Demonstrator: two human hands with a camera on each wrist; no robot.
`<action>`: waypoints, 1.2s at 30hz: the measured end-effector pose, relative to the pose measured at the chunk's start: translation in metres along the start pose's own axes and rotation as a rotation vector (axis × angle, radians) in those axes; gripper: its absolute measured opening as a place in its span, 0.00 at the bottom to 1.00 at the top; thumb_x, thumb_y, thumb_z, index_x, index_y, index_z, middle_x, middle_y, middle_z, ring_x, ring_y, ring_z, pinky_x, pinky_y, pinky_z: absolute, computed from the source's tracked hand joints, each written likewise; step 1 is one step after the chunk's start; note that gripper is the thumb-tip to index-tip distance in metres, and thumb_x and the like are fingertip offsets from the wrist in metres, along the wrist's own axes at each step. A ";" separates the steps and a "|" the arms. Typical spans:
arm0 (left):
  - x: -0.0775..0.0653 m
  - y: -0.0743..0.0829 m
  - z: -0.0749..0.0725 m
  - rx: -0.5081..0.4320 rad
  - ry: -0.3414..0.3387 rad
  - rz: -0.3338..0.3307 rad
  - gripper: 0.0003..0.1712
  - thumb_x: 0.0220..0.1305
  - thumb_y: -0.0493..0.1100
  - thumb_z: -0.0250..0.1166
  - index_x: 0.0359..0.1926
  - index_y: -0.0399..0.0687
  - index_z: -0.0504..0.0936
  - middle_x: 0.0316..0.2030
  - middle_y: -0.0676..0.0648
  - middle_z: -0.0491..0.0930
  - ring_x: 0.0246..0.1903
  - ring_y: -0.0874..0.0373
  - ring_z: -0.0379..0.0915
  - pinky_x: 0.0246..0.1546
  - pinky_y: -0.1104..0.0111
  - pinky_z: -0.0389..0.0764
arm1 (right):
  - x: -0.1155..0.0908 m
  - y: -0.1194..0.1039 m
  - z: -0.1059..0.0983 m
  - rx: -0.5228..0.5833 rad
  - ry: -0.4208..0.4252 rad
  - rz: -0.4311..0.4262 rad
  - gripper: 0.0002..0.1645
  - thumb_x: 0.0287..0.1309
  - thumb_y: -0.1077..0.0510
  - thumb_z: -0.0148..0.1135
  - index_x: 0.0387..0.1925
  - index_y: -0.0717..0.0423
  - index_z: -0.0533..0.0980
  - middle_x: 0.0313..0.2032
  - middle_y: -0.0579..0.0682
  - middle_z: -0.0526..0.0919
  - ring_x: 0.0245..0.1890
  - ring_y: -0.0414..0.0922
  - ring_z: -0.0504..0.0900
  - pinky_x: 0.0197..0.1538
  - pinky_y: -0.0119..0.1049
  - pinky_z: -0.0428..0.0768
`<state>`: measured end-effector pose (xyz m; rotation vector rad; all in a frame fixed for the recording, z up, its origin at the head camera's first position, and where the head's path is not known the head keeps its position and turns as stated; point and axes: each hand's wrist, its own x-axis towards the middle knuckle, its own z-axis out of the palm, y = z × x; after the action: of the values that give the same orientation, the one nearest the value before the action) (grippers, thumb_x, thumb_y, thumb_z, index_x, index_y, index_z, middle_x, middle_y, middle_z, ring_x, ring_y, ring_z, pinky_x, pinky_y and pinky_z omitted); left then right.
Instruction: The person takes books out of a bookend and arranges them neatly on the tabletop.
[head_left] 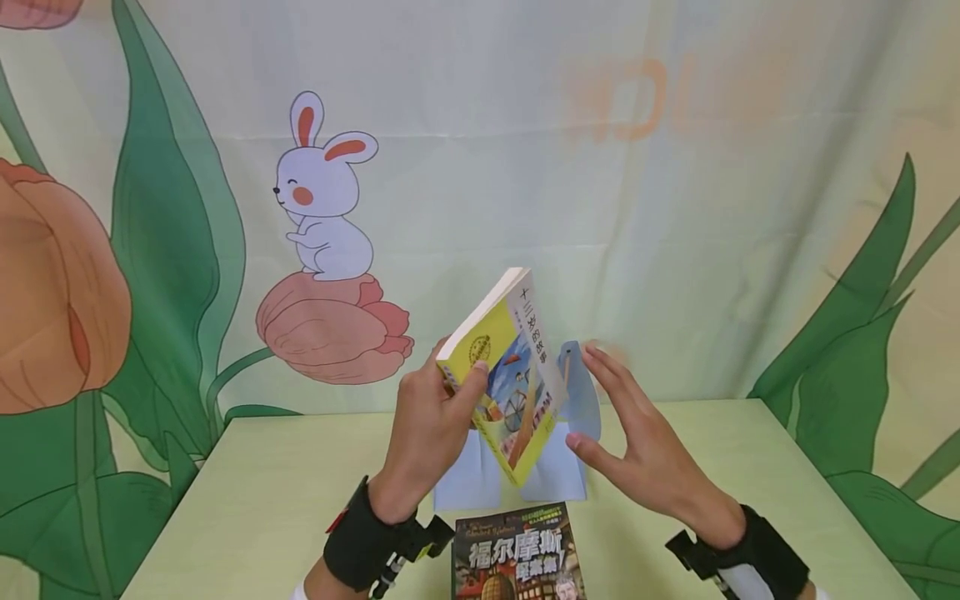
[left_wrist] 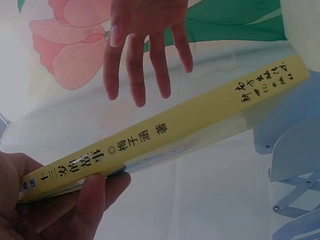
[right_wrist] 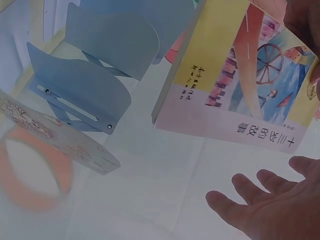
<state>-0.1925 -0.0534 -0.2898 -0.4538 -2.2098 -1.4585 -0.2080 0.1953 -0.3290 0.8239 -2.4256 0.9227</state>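
My left hand [head_left: 438, 412] grips a yellow-and-white paperback book [head_left: 517, 375] by its lower left side, thumb across the illustrated cover. The book is tilted in the air above the table, and its yellow spine shows in the left wrist view. To the right of the book, my right hand [head_left: 648, 446] has its fingers spread and holds nothing; a gap separates it from the cover in the right wrist view. Behind the book stands a light-blue folding bookend [right_wrist: 80, 90] with upright plates and crossed struts, partly hidden in the head view.
A dark book with a picture cover [head_left: 517, 550] lies at the near edge of the head view. Both sit on a pale green table [head_left: 300, 467]. A printed curtain [head_left: 480, 167] hangs behind it. A pale patterned plate [right_wrist: 60, 135] stands beside the bookend.
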 end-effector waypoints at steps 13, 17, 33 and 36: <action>-0.002 0.006 -0.012 -0.132 -0.084 -0.036 0.17 0.72 0.47 0.58 0.59 0.50 0.76 0.38 0.43 0.86 0.27 0.59 0.83 0.24 0.68 0.82 | 0.005 0.002 -0.004 0.048 -0.011 0.016 0.52 0.60 0.50 0.65 0.78 0.38 0.47 0.77 0.49 0.51 0.72 0.60 0.60 0.58 0.72 0.68; -0.002 0.006 -0.015 -0.168 -0.097 -0.035 0.17 0.72 0.47 0.58 0.58 0.49 0.77 0.38 0.42 0.86 0.28 0.59 0.84 0.25 0.66 0.83 | 0.005 0.004 -0.005 0.087 -0.019 0.021 0.50 0.62 0.50 0.63 0.78 0.37 0.46 0.77 0.48 0.51 0.73 0.61 0.58 0.58 0.74 0.66; -0.001 0.004 -0.019 -0.370 -0.230 -0.125 0.19 0.72 0.47 0.57 0.60 0.47 0.76 0.41 0.37 0.84 0.30 0.55 0.85 0.30 0.64 0.84 | 0.002 0.003 -0.007 0.454 -0.134 0.037 0.41 0.72 0.62 0.48 0.77 0.35 0.45 0.60 0.63 0.74 0.44 0.51 0.85 0.30 0.37 0.85; -0.001 0.005 -0.019 -0.393 -0.239 -0.143 0.19 0.72 0.47 0.57 0.60 0.47 0.76 0.42 0.37 0.84 0.31 0.56 0.85 0.32 0.64 0.84 | 0.001 0.002 -0.008 0.510 -0.161 0.040 0.39 0.73 0.63 0.45 0.77 0.35 0.45 0.50 0.63 0.79 0.32 0.43 0.87 0.27 0.40 0.84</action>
<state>-0.1859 -0.0687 -0.2805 -0.6364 -2.1667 -2.0224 -0.2087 0.2013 -0.3236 1.0563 -2.3735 1.5827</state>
